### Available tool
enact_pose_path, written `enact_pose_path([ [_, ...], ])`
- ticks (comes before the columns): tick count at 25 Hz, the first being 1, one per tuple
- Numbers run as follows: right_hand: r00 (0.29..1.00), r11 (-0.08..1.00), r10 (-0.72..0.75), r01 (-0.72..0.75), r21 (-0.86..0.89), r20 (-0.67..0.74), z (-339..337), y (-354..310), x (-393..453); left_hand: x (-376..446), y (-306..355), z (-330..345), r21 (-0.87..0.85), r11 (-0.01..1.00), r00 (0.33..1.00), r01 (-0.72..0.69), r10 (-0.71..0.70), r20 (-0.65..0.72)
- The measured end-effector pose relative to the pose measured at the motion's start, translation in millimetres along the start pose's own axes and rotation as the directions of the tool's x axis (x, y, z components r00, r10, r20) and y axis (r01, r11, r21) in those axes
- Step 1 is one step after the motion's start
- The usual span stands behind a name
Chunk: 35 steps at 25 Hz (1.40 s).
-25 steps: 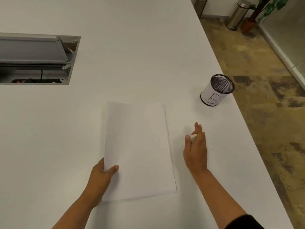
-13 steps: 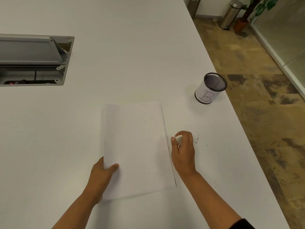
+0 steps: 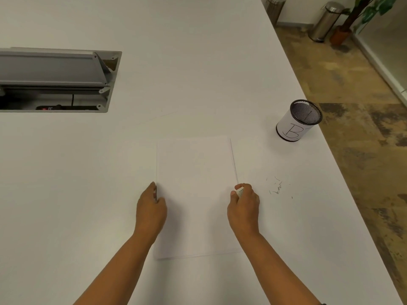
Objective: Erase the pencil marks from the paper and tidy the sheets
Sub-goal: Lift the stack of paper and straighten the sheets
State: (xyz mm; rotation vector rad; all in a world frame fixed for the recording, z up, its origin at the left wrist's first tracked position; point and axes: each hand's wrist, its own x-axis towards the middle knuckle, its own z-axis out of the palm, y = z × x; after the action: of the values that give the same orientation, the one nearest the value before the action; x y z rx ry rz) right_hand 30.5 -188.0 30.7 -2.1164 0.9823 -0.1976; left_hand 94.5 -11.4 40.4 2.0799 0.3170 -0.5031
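Lying nearest, the paper sheets have their long axis from 6 to 12 o'clock. The left hand grips their left edge, its fingertips hidden. The right hand pinches what seems an eraser at the right edge. Eraser crumbs lie at 3 o'clock, a mesh cup at 1 o'clock on the table.

office | long white table | cable hatch | steel bins
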Motion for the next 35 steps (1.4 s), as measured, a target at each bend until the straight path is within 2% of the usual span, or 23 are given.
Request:
enact_pose_path([
  [8,0.999,0.996,0.053,-0.052,0.075,-0.011,-1,3,5,9,-1,-2,-0.145,0.988,0.999,0.044,-0.045,-0.006],
  [14,1.000,0.999,0.030,-0.030,0.030,-0.005,-1,5,-4,10,-1,-2,-0.128,0.990,0.999,0.052,-0.050,0.018],
  [16,0.999,1.000,-0.027,0.027,0.008,-0.030,-3,3,-8,3,4,-6,-0.122,0.992,0.999,-0.016,0.010,-0.047],
  [18,0.981,0.981,-0.190,0.191,0.031,-0.037,-1,-5,-20,-13,13,-9,-0.161,0.982,0.993,-0.102,0.090,-0.080],
  [19,0.960,0.959,-0.279,0.278,0.060,0.015,4,-12,-29,-22,20,-9,-0.252,0.964,0.997,-0.080,0.077,-0.023],
  [20,0.931,0.935,-0.350,0.340,0.097,0.105,9,-20,-40,-31,26,-8,-0.384,0.923,0.993,0.024,0.021,0.114],
  [22,0.864,0.922,-0.387,0.362,0.138,0.321,19,-39,-62,-40,32,-7,-0.531,0.775,0.894,0.344,-0.097,0.438],
  [23,0.847,0.928,-0.373,0.345,0.142,0.380,22,-44,-68,-40,31,-9,-0.540,0.715,0.844,0.443,-0.131,0.520],
  [24,0.844,0.929,-0.370,0.340,0.148,0.389,24,-44,-72,-38,30,-11,-0.542,0.693,0.833,0.475,-0.155,0.532],
  [25,0.843,0.921,-0.389,0.360,0.150,0.370,22,-41,-72,-33,26,-15,-0.550,0.704,0.859,0.450,-0.172,0.482],
  [26,0.846,0.902,-0.431,0.403,0.153,0.313,18,-33,-70,-26,21,-21,-0.533,0.763,0.911,0.366,-0.176,0.374],
  [27,0.856,0.885,-0.464,0.441,0.148,0.227,13,-22,-66,-16,15,-28,-0.435,0.868,0.964,0.240,-0.158,0.215],
  [28,0.877,0.883,-0.465,0.452,0.127,0.117,5,-3,-59,-5,7,-36,-0.245,0.963,0.993,0.112,-0.100,0.061],
  [29,0.903,0.898,-0.431,0.429,0.093,-0.008,-3,18,-50,5,-1,-45,-0.012,1.000,0.999,0.016,-0.016,-0.051],
  [31,0.921,0.946,-0.318,0.325,-0.007,-0.225,-24,63,-28,20,-13,-53,0.337,0.937,0.981,-0.095,0.145,-0.126],
  [33,0.917,0.971,-0.236,0.207,-0.123,-0.321,-41,97,-11,27,-21,-49,0.462,0.876,0.970,-0.142,0.215,-0.110],
  [35,0.925,0.978,-0.173,0.120,-0.171,-0.338,-47,110,0,29,-26,-41,0.487,0.849,0.960,-0.204,0.271,-0.069],
])
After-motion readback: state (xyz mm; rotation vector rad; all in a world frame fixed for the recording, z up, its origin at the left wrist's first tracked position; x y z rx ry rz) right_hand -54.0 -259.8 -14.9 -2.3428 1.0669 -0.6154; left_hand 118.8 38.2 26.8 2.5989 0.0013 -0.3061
